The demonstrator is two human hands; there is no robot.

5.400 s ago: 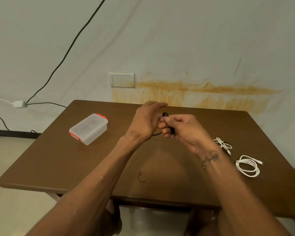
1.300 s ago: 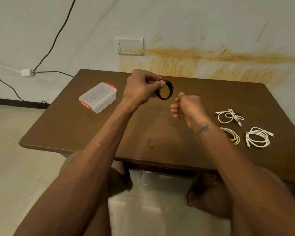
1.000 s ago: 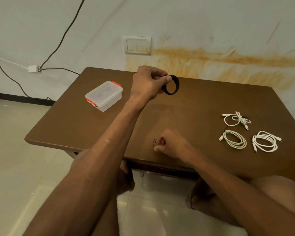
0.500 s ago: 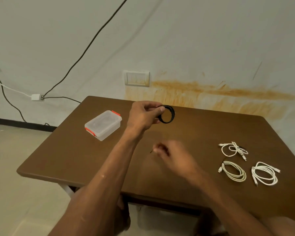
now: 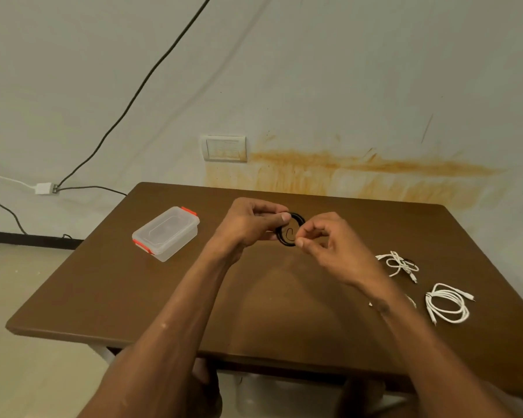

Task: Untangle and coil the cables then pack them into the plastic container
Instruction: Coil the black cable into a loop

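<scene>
My left hand [image 5: 248, 224] pinches a small coil of black cable [image 5: 287, 241] above the middle of the brown table [image 5: 133, 297]. My right hand [image 5: 329, 245] pinches a thin black wire tie [image 5: 290, 233] and holds it inside the coil's ring. The clear plastic container [image 5: 166, 232] with orange latches sits closed at the table's left. A coiled white cable [image 5: 447, 303] and a loosely tangled white cable [image 5: 399, 263] lie at the right. My right forearm hides most of a third white cable [image 5: 411, 301].
A wall switch plate [image 5: 224, 148] and a rust-coloured stain are on the wall behind the table. A dark cord runs along the wall to a white adapter [image 5: 44, 188] at the left. Tiled floor lies left of the table.
My right hand dropped to the table's near edge, picked up the black wire tie, and rose with it to the coil. My left hand kept holding the black coil throughout.
</scene>
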